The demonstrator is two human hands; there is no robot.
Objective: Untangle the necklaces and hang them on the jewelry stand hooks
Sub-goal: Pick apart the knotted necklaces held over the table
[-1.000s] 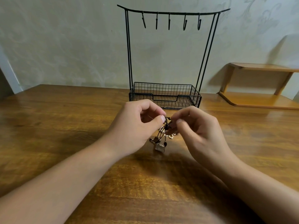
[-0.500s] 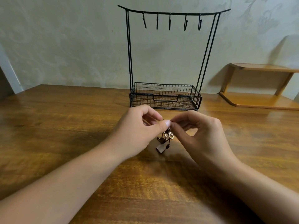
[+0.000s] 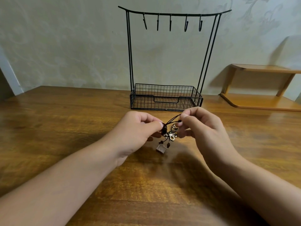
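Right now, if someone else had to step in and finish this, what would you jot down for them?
Left hand: pinching the knotted cords at the tangle.
Right hand: pinching a dark cord, drawn up and away from the left.
Necklaces: one bundle held between both hands above the table, in front of the stand; a square pendant dangles below.
Done: nothing hung; all five hooks are bare.
Left: free each necklace, then hang each on a hook.

dim warm light, glare on table (image 3: 65, 121), slight motion blur.
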